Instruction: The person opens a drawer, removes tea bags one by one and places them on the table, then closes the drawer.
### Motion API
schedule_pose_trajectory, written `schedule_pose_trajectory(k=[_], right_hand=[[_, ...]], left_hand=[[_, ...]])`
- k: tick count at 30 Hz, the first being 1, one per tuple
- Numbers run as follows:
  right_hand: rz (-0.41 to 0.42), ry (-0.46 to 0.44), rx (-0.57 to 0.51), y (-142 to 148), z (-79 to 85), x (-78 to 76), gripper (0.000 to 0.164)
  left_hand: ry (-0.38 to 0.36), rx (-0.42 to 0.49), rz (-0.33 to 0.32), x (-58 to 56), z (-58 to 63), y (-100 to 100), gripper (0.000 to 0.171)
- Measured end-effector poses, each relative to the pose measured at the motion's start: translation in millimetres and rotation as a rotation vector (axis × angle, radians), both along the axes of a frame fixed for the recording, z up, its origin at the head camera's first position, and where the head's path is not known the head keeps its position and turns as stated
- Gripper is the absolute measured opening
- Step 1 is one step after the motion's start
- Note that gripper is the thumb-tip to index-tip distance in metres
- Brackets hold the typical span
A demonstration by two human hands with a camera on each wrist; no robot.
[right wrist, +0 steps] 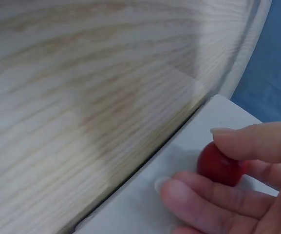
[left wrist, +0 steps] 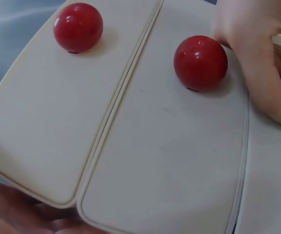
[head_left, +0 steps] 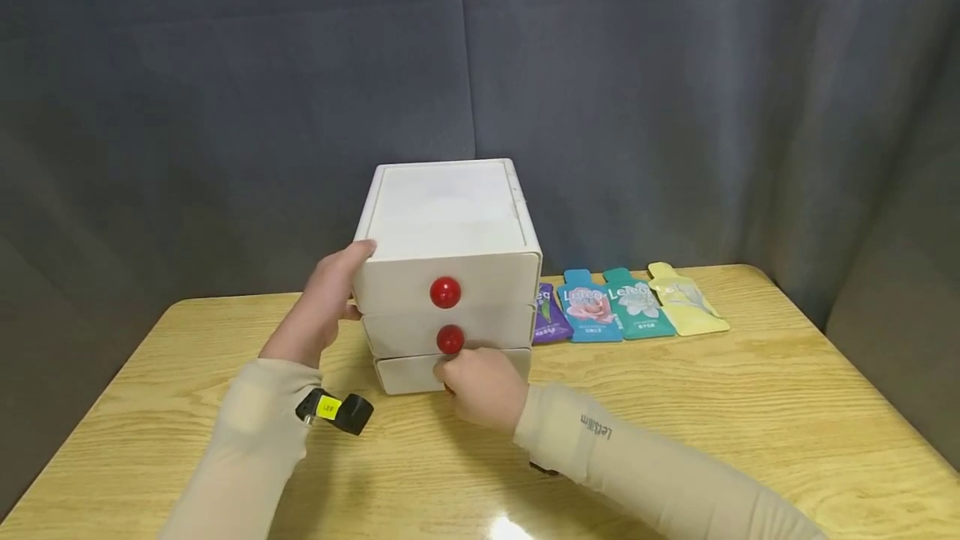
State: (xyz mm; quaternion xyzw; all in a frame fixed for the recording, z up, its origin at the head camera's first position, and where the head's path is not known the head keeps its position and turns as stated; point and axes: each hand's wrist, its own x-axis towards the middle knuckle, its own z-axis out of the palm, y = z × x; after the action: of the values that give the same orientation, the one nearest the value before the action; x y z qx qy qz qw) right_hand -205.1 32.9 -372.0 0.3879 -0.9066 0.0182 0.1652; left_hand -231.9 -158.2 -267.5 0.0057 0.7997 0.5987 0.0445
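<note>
A white three-drawer cabinet (head_left: 453, 211) stands on the table, with a round red knob on each drawer front. My left hand (head_left: 318, 307) rests against the cabinet's left side, its thumb at the top front corner. In the left wrist view, fingers (left wrist: 13, 207) of that hand lie along the cabinet's side, partly hidden behind the drawer edges. My right hand (head_left: 483, 386) pinches the red knob (right wrist: 218, 165) of the bottom drawer (head_left: 408, 373) between thumb and fingers. Above it are the middle knob (head_left: 451, 339) and the top knob (head_left: 446, 292).
To the right of the cabinet lie flat pouches in a row: purple (head_left: 552, 319), partly hidden by the cabinet, then blue (head_left: 590, 311), teal (head_left: 637, 307) and yellow (head_left: 690, 302). A dark grey curtain (head_left: 637, 107) hangs behind the wooden table (head_left: 787, 407).
</note>
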Motion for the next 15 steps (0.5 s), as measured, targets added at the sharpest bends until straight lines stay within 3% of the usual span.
schedule_pose_trajectory(k=[7,15], right_hand=[[0.010,-0.120,0.030,-0.2,11.4,8.7,0.017],[0.022,-0.070,0.019,3.0,8.0,23.4,0.019]], left_hand=[[0.030,-0.016,-0.010,0.1,0.3,2.4,0.069],[0.014,-0.027,-0.015,1.1,-2.1,2.0,0.070]])
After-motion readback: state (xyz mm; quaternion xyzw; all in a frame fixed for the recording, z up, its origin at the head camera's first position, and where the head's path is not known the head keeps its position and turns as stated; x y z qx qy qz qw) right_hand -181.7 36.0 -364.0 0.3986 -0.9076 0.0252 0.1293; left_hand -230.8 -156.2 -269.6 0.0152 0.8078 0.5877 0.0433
